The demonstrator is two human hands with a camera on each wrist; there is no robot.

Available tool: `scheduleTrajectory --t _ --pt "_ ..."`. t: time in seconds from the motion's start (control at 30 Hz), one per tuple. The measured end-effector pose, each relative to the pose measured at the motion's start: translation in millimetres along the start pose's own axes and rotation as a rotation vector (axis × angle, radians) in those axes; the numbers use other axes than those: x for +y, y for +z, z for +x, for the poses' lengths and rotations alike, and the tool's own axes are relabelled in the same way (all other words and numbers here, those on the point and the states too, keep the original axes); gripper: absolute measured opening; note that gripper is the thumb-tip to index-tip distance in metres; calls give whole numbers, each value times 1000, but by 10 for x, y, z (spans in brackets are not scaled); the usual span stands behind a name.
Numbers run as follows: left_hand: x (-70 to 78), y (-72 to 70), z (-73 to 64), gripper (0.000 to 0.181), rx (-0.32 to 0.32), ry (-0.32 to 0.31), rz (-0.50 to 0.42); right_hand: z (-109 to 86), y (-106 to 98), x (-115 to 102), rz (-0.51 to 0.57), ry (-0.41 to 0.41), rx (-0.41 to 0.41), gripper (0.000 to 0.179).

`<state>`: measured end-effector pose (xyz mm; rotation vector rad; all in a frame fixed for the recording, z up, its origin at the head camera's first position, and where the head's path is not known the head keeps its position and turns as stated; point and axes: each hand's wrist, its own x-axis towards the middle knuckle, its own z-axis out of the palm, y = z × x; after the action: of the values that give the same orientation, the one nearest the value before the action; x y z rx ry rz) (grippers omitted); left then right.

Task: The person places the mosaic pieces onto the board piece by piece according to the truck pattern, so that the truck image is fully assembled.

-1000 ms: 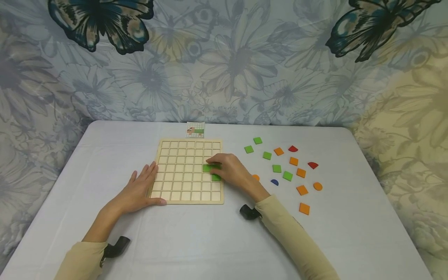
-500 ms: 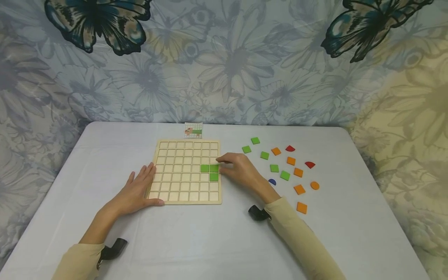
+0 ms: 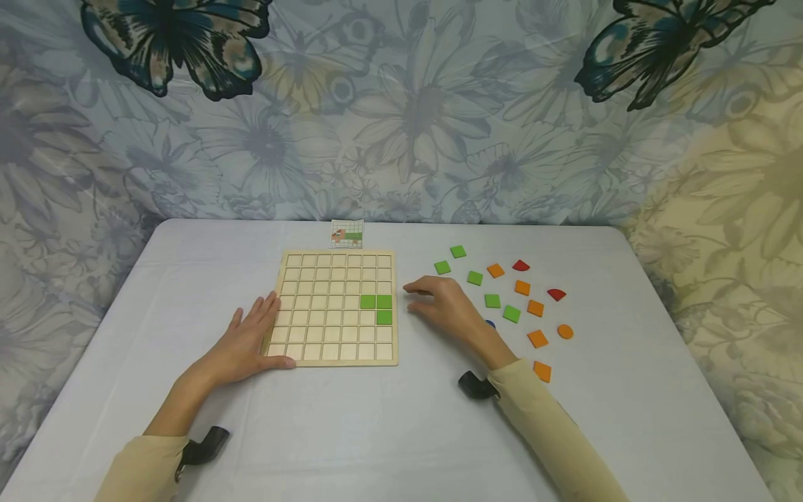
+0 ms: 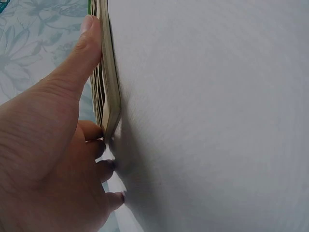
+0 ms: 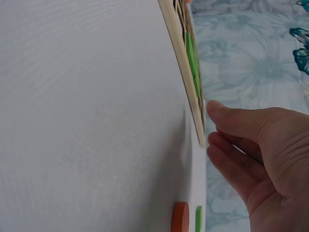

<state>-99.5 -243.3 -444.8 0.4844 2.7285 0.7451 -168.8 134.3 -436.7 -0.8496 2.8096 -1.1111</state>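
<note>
My left hand (image 3: 241, 346) rests at the left edge of a light wooden grid board (image 3: 322, 318), fingers spread straight. In the left wrist view its thumb (image 4: 79, 60) lies along the board's front side. Three green square tiles (image 3: 384, 317) sit in grid cells at the board's right side. Just right of the board hovers my right hand (image 3: 448, 310), holding nothing, its fingers loosely bent and thumb apart from them. In the right wrist view an orange piece (image 5: 180, 216) lies below this hand; in the head view the hand hides it.
Right of the board lie several green squares (image 3: 492, 301), several orange squares (image 3: 523, 287), two red wedge pieces (image 3: 556, 295) and an orange disc (image 3: 565, 332). A blue piece (image 3: 491, 323) is partly behind the right wrist. A small pattern card (image 3: 347, 234) lies behind the board.
My right hand has drawn back from the board to the right, leaving the green tiles in their cells uncovered. The left hand stays at the board's edge.
</note>
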Motion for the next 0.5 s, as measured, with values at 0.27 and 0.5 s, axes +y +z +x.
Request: scheduleTrajectory --t 0.27,0.5 --pt "3 0 -4 121 2 1 -8 -97 -78 36 -19 11 12 33" --pt "1 -4 -4 121 -2 -2 -15 -168 -185 90 15 47 24 33"
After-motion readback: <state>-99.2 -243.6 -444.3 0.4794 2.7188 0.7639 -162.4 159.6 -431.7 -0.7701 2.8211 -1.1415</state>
